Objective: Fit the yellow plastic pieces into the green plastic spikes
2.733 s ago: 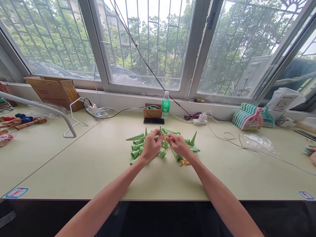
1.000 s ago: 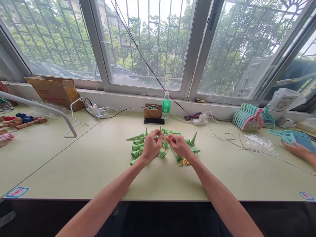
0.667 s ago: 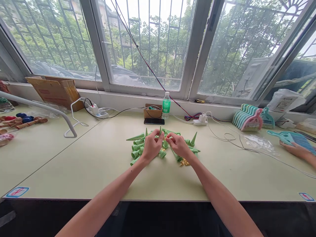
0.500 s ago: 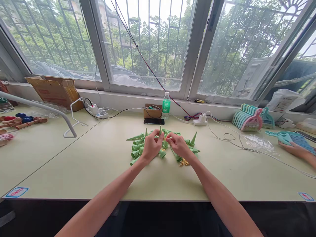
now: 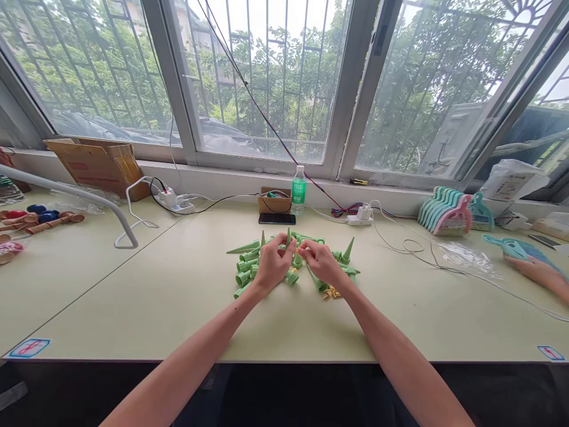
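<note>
Closed around a green plastic plant-watering spike is my left hand [image 5: 274,262], with the spike's pointed tip [image 5: 288,235] standing up above the fingers. My right hand [image 5: 322,261] pinches a small yellow piece [image 5: 298,251] close beside that spike; fingers partly hide where the two meet. Several more green spikes [image 5: 243,277] lie around both hands, some showing their open ribbed ends. One green cone [image 5: 349,250] points upward to the right. By my right wrist is a little heap of yellow pieces [image 5: 331,292].
Behind the spikes lie a phone [image 5: 277,219], a small cardboard box [image 5: 274,203] and a green-labelled bottle [image 5: 299,191]. A white cable [image 5: 440,265] crosses the right side. Another person's hand [image 5: 528,268] holds a teal brush there. A white metal frame [image 5: 127,228] stands at left.
My hands stay nearly in place, still together over the spikes. At the far right, the other person's hand and the teal brush have shifted slightly and the brush has tilted.
</note>
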